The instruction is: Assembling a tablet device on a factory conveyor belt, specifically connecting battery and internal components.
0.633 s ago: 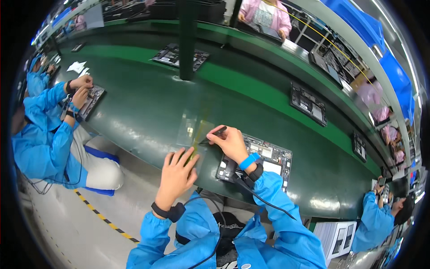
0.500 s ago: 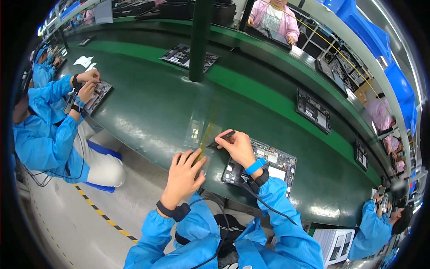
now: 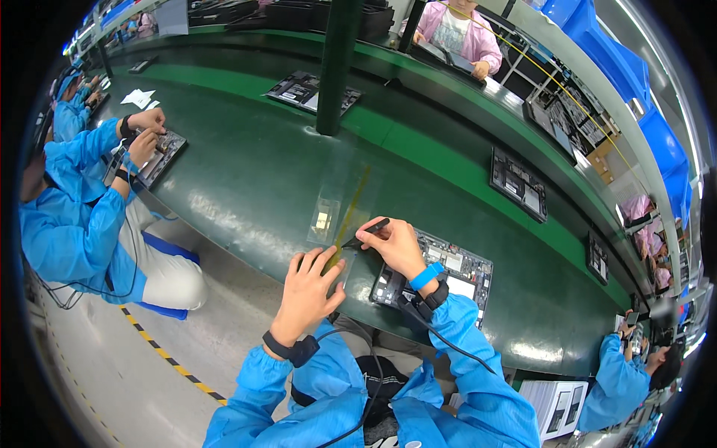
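My right hand (image 3: 392,246) holds black tweezers (image 3: 366,232), their tip pointing left at a clear plastic sheet (image 3: 340,209) with a yellow strip on the green belt. My left hand (image 3: 310,287) lies flat on the near end of that sheet, fingers spread. An opened dark device with a circuit board (image 3: 448,272) sits just right of my right hand, partly under my wrist. Both wrists wear straps, and a cable runs from them toward my body.
The green conveyor belt (image 3: 246,164) curves across the view with more opened devices (image 3: 515,183) on it and a green post (image 3: 336,67). A co-worker in blue (image 3: 82,216) sits at my left over a device, another at the far right, one in pink across.
The view has shifted slightly. My right hand with the tweezers stays at the sheet, and my left hand has slid a little forward onto the sheet's near end.
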`<state>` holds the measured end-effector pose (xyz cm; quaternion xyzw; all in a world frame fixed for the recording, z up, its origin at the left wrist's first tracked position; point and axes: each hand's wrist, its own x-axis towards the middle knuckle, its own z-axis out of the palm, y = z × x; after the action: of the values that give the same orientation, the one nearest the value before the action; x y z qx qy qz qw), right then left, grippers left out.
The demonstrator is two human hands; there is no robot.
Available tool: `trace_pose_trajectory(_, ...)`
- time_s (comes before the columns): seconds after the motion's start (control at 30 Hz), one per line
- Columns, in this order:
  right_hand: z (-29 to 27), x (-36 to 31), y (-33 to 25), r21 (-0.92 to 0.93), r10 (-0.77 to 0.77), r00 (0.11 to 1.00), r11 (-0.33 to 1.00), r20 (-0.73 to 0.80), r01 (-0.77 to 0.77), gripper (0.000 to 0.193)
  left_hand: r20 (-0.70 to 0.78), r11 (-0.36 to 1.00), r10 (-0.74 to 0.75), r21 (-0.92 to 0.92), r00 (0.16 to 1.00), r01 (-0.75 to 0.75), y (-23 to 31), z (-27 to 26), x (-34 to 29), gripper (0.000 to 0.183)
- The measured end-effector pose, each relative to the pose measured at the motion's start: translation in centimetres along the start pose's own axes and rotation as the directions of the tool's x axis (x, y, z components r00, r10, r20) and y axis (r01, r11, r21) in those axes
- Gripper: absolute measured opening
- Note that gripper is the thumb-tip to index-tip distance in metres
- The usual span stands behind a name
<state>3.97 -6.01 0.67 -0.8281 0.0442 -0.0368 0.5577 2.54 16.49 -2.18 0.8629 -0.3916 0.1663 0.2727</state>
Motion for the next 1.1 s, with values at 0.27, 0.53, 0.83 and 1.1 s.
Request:
trace_pose_trajectory(0.27,0.6,-0.5,0.7,0.233,0.012,0.999,0.972,-0.044,-0.002,0.016,0.009,1.0,0.002,0.007,1.0,-0.002,0.2,-0.2,-0.1,0.04)
trace_pose_trajectory(0.53,-9.3,-6.4,-2.4,0.419,-0.011,0.99,0.905,-0.144,0.071,0.021,0.088,1.0,0.011,-0.024,0.996,-0.009,-0.3,-0.4,0.8,0.043)
trace_pose_trajectory(0.83,-24.1,-18.0,3.3,0.348,0.082,0.906,0.934,-0.414,0.075,0.026,0.143,0.993,0.039,-0.12,0.989,-0.022,7.9,-1.3,6.6,0.052)
trace_pose_trajectory(1.1,-24.8,-15.8,10.3,0.58,0.207,0.922,0.815,-0.327,0.023,0.02,0.244,0.948,0.255,-0.255,0.936,-0.192,19.4,11.2,11.9,0.047)
